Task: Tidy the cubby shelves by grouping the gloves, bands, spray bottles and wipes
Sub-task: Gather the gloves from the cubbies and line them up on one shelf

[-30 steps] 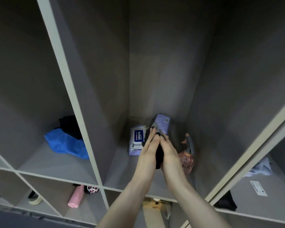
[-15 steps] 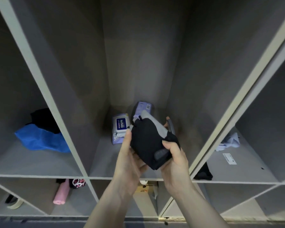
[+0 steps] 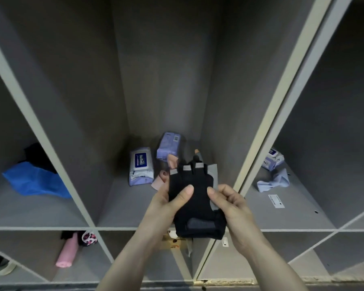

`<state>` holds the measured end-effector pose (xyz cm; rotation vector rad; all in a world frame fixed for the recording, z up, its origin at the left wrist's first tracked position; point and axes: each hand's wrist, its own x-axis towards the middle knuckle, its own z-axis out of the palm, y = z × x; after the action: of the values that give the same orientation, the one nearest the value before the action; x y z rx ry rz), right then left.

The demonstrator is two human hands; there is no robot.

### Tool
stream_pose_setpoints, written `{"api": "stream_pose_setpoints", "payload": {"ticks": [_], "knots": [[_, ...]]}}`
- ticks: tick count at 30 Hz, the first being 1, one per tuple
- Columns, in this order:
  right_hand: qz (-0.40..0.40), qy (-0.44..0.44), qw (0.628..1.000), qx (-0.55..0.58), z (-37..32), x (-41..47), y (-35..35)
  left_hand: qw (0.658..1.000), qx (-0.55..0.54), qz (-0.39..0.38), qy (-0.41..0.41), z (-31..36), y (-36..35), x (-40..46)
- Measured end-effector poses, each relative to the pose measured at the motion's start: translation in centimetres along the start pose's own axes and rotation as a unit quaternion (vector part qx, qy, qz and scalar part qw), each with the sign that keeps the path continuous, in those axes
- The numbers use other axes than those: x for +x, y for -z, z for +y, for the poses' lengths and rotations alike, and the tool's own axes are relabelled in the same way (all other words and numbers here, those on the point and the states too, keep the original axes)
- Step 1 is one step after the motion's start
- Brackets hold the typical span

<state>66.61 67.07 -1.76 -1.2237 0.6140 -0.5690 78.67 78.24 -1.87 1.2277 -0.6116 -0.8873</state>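
Observation:
A black fingerless glove with grey trim (image 3: 194,201) is held flat in front of the middle cubby, its finger openings pointing away from me. My left hand (image 3: 168,203) grips its left side with the thumb on top. My right hand (image 3: 232,208) pinches its right edge. Behind the glove lie two wipe packs (image 3: 140,169) (image 3: 169,145) in the middle cubby. The top of a spray bottle (image 3: 197,153) peeks out above the glove; its body is hidden.
The left cubby holds a blue cloth (image 3: 37,181) and something black (image 3: 37,153). In the right cubby lie a wipe pack (image 3: 273,159) and a pale blue item (image 3: 273,181). Below are a pink roll (image 3: 67,250), a spotted item (image 3: 89,238) and tape (image 3: 5,268).
Both hands drew the black glove out of the middle cubby toward me and spread it flat. The view shifted, so the right cubby shows more.

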Motion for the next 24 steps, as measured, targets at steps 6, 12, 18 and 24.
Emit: {"api": "stream_pose_setpoints", "payload": {"ticks": [6,12,18,24], "knots": [[0.092,-0.038,0.995,0.031,0.6,-1.4,7.0,0.991,0.090,-0.092,0.016,-3.0,-5.4,0.3],[0.159,-0.056,0.982,0.079,0.1,-0.7,15.6,0.994,0.070,-0.078,-0.014,-6.0,-13.6,2.7],[0.123,0.022,0.990,0.064,0.1,0.7,22.7,1.000,0.004,0.003,-0.027,-9.6,-19.9,4.3],[0.081,0.015,0.996,0.037,1.2,2.7,28.2,0.994,-0.057,0.096,0.016,-13.0,-24.0,5.6]]}}
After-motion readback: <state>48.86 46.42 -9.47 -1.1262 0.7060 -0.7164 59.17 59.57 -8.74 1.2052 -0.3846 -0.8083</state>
